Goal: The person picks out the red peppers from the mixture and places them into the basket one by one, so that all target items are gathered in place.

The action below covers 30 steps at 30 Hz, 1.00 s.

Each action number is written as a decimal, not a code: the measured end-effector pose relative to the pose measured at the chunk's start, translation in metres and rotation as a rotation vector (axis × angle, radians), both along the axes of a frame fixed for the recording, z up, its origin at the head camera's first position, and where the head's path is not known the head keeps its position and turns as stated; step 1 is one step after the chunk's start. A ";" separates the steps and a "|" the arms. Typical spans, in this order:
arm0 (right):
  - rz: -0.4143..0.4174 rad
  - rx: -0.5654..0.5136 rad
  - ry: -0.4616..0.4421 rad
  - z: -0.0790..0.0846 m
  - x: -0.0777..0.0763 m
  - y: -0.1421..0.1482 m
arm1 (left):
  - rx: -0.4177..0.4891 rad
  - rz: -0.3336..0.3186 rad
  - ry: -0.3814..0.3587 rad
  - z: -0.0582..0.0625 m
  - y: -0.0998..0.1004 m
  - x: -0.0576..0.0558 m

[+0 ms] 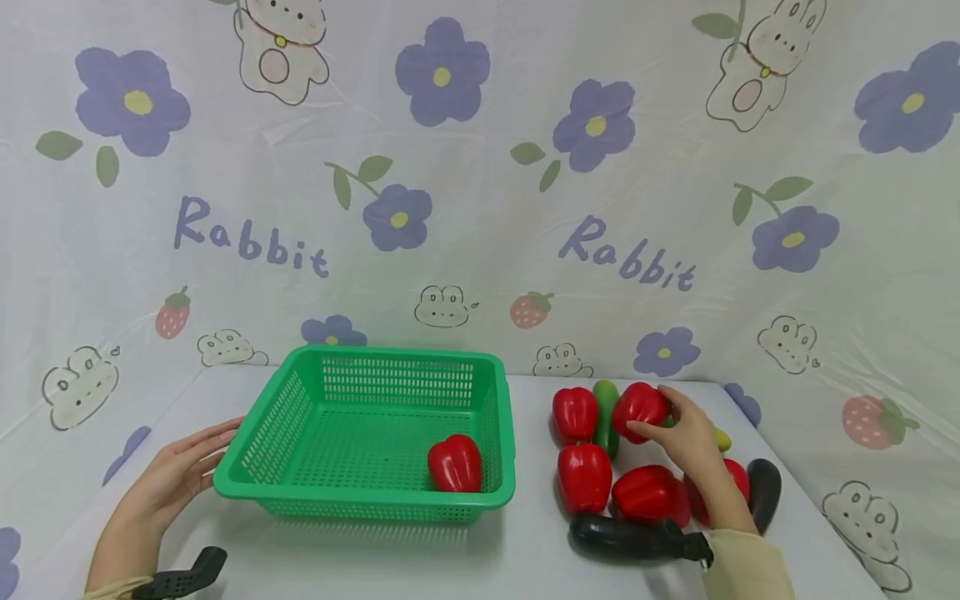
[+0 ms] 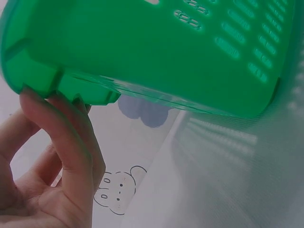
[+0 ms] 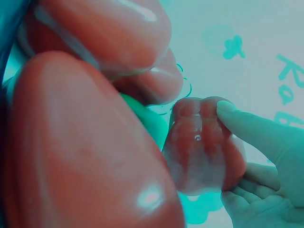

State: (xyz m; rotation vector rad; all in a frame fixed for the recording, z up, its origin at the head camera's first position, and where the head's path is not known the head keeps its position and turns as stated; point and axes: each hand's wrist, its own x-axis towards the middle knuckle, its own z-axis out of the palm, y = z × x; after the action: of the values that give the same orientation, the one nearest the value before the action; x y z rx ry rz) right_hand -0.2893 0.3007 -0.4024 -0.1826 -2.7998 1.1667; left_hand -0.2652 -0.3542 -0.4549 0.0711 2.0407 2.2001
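My right hand [image 1: 686, 429] grips a red bell pepper [image 1: 640, 411] between thumb and fingers; the right wrist view shows the same pepper [image 3: 199, 152] with the thumb across its top. At the left side of a green plastic basket [image 1: 360, 492], my left hand [image 1: 168, 479] has its fingertips against the rim. Up close in the left wrist view, the fingers [image 2: 71, 142] touch the basket's rim from outside, slightly bent. One red bell pepper [image 1: 455, 463] lies inside the basket, at its front right corner.
Right of the basket lie more red bell peppers [image 1: 584, 477], a green cucumber [image 1: 606, 400], a dark eggplant [image 1: 622, 537] in front and another eggplant [image 1: 764, 493] at far right. Something yellow [image 1: 722, 439] shows partly behind my right wrist. A printed curtain [image 1: 480, 183] hangs behind the table.
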 end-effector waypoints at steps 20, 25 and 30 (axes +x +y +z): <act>0.032 -0.067 0.067 0.022 -0.003 -0.022 | 0.019 -0.002 0.015 0.001 0.001 0.000; 0.043 -0.071 0.088 0.029 -0.005 -0.030 | 0.010 0.003 0.007 0.001 0.001 0.000; 0.061 -0.075 0.129 0.032 -0.005 -0.037 | 0.004 0.006 0.005 0.002 0.002 0.001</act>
State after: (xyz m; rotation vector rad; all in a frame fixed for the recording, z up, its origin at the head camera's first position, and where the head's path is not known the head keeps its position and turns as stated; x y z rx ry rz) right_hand -0.2947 0.2637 -0.3702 -0.0263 -2.6695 1.2504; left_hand -0.2646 -0.3522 -0.4528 0.0710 2.0421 2.2095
